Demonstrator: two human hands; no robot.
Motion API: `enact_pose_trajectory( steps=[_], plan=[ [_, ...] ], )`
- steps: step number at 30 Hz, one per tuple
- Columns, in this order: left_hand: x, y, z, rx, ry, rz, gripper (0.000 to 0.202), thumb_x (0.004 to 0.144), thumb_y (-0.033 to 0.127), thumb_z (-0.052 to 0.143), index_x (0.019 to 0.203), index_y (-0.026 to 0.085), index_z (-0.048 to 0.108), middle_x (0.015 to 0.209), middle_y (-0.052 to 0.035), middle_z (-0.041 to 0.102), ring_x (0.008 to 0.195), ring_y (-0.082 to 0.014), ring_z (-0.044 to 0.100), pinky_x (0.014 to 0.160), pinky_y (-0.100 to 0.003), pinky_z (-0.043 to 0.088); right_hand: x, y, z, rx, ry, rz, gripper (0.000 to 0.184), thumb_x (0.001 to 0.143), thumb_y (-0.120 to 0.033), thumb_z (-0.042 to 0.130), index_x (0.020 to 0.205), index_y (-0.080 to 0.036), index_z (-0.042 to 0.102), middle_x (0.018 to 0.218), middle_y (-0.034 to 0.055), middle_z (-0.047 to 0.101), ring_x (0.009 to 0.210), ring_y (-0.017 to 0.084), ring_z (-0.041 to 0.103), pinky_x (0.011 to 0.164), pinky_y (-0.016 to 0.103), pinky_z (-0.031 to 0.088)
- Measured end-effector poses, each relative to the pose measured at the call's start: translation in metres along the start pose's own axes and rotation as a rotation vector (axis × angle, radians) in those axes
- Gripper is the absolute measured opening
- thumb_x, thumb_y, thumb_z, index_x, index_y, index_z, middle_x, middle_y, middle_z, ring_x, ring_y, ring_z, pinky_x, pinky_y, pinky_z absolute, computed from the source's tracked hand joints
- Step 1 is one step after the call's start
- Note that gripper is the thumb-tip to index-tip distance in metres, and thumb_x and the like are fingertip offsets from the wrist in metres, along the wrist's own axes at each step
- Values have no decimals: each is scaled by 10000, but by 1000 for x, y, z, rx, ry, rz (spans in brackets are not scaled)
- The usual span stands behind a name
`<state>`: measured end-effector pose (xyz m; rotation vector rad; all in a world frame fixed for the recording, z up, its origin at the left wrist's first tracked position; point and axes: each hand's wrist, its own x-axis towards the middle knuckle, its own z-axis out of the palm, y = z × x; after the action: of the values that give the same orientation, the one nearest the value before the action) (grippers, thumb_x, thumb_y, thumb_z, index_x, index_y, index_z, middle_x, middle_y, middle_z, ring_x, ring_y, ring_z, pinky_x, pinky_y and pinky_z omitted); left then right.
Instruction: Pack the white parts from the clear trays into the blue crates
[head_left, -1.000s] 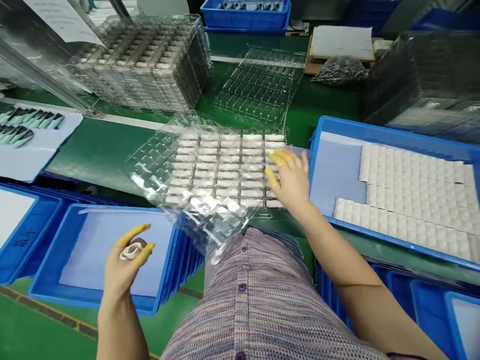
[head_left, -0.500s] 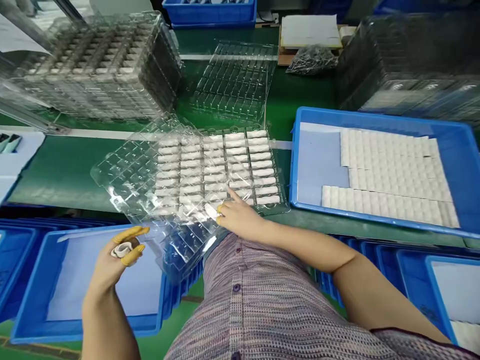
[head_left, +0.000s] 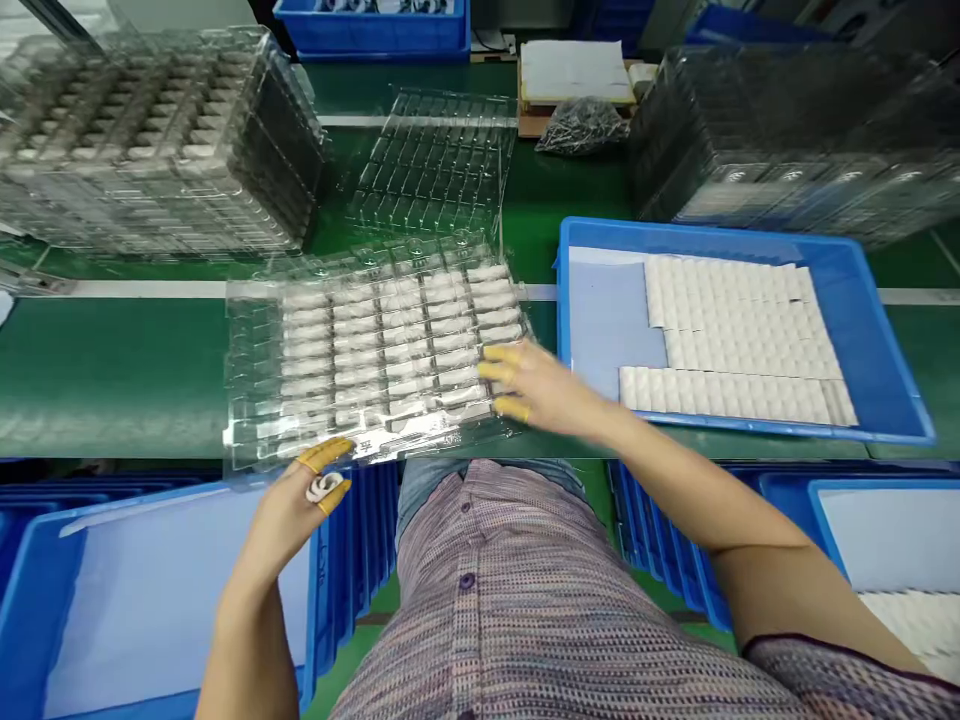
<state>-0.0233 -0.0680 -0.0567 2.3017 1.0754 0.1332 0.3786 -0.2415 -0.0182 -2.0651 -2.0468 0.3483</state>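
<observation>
A clear plastic tray (head_left: 251, 385) lies over another clear tray filled with rows of white rolled pieces (head_left: 401, 350), shifted slightly to its left. My left hand (head_left: 289, 510), with yellow finger covers, is at the near edge of the upper tray. Its fingers curl around a small white rolled piece (head_left: 325, 487), and a fingertip meets the tray edge. Above the right end of the trays is my right hand (head_left: 544, 390), slightly blurred, yellow-covered fingers apart and nothing visible in them. Whether it presses on the tray cannot be told.
A blue bin (head_left: 566, 330) with rows of white pieces stands on the right of the green bench (head_left: 112, 360). Stacked clear trays rise at back left (head_left: 165, 190) and back right (head_left: 772, 150). One clear tray (head_left: 439, 160) lies behind. Blue bins (head_left: 319, 600) sit below the bench edge.
The upper clear tray has turned from a slant to roughly line up over the filled tray. My left hand moved right and up to its edge; my right hand moved right, its white piece no longer visible.
</observation>
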Motion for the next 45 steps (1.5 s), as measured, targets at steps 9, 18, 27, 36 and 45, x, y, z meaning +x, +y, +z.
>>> enact_pose_trajectory(
  steps=[9,18,27,36,45],
  plan=[
    [10,22,4,45,-39,-55,545,834,475,637,1326,248,702,1198,-75,791,950,-279,760,829,-340,585,-40,-45,32,1,-150,122,513,998,-193,610,1510,-196,576,1633,243,437,1266,358,651,1028,549,533],
    [2,32,4,98,-103,-130,613,839,483,611,1402,247,656,1113,-74,801,893,-290,766,763,-339,574,-52,-31,48,24,-43,66,475,1058,-327,542,1529,-268,560,1661,164,437,1256,316,625,1054,536,504],
    [10,28,19,96,-100,-132,621,835,462,593,1398,208,657,1185,-121,771,1012,-323,755,847,-381,588,-35,-17,57,121,-104,80,548,996,-415,649,1515,-257,575,1580,169,523,1336,327,613,1082,515,516],
    [-3,14,20,90,-59,-182,524,841,448,589,1313,249,697,1184,-87,791,1003,-315,766,832,-369,583,-44,-19,61,212,249,373,707,1013,-389,549,1642,-148,335,1695,231,317,1603,368,273,1257,598,357],
    [-15,-30,0,195,63,-354,525,812,461,607,1270,233,721,1041,-120,795,949,-355,756,794,-401,575,29,-29,99,356,136,368,816,956,-201,478,1690,-80,141,1750,270,107,1644,385,114,1293,628,268]
  ],
)
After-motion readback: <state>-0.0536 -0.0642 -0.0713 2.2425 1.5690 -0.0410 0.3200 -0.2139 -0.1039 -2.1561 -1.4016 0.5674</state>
